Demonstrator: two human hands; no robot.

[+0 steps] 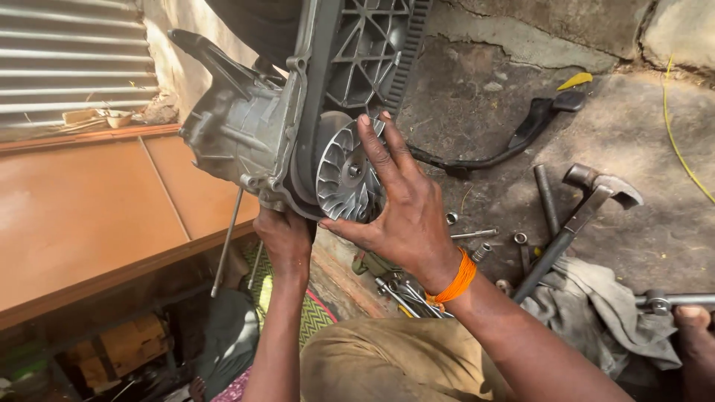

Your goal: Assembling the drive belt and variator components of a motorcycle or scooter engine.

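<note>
**Both hands on the engine case, finned pulley under your right palm**

Head view: the grey engine case (246,134) sits upper centre of the frame, tilted, with the black toothed belt cover (365,52) running up to the top edge. The finned metal pulley (344,179) sits at the case's lower end, centre frame.

Your right hand (398,201) lies flat over the pulley's right half, fingers spread and extended upward, thumb out to the left below the fins. It is pressing on it, not pinching. An orange band (456,279) sits on that wrist.

Your left hand (287,238) is under the case's lower edge, just left of the pulley. Its fingers are curled up behind the casting; I cannot tell how tight that grip is.

No containers are visible. The loose parts lie straight on the concrete floor (633,126), right half of the frame.

Counts:
- 1 claw hammer (585,208), right of centre, handle running down-left onto a grey rag (596,305).
- 1 black kick lever (521,134), upper right, with 1 yellow scrap (575,80) beside its tip.
- 1 plain steel rod (546,197), just left of the hammer.
- 3 or so small sockets and nuts (519,240) near your right wrist; they are too small for an exact count.
- 1 bunch of spanners (402,290), under your right forearm, partly hidden.
</note>
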